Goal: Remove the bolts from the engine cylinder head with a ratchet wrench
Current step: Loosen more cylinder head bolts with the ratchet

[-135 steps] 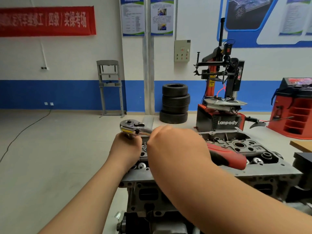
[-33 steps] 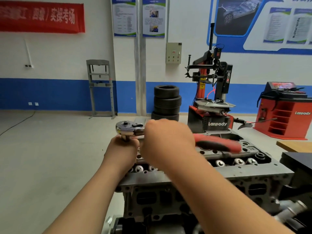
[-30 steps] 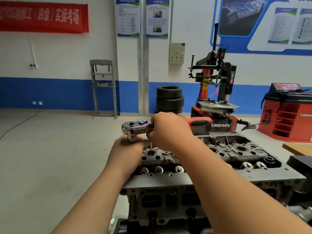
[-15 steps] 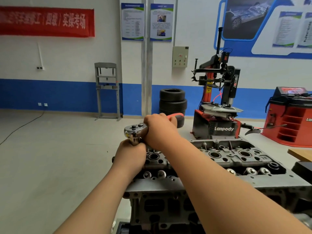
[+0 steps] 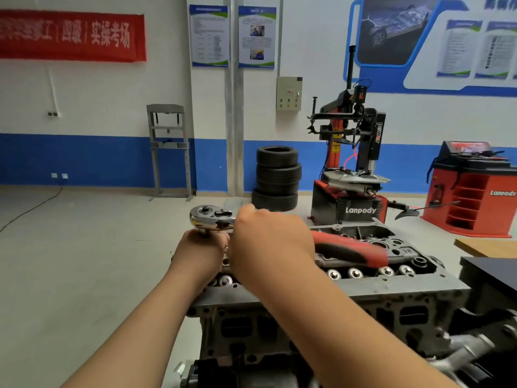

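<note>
1. The cylinder head point(image 5: 363, 288) sits in the near middle of the scene, its flat grey top facing up and its long near wall facing the camera.
2. The ratchet wrench point(image 5: 211, 217) lies level above the left end of the cylinder head. Its chrome end is to the left and its red handle point(image 5: 349, 249) runs off to the right over the casting.
3. The left hand point(image 5: 200, 253) is closed tight just under the chrome end, fingers curled round the piece that drops from it (the bolt below is hidden by this hand).
4. The right hand point(image 5: 271, 245) is wrapped round the wrench shaft between the chrome end and the red handle, with the back of the hand toward the camera.
5. A long recess along the near side of the cylinder head holds a row of shiny round caps point(image 5: 355, 273), side by side. More of them show just right of the left wrist.
6. Round open bores sit in the far right part of the casting (what is in them cannot be made out).
7. Far behind are stacked tyres point(image 5: 277, 177), a tyre changer point(image 5: 349, 169) to their right, and a red cabinet point(image 5: 475, 191) with open shelf slots at the far right.
</note>
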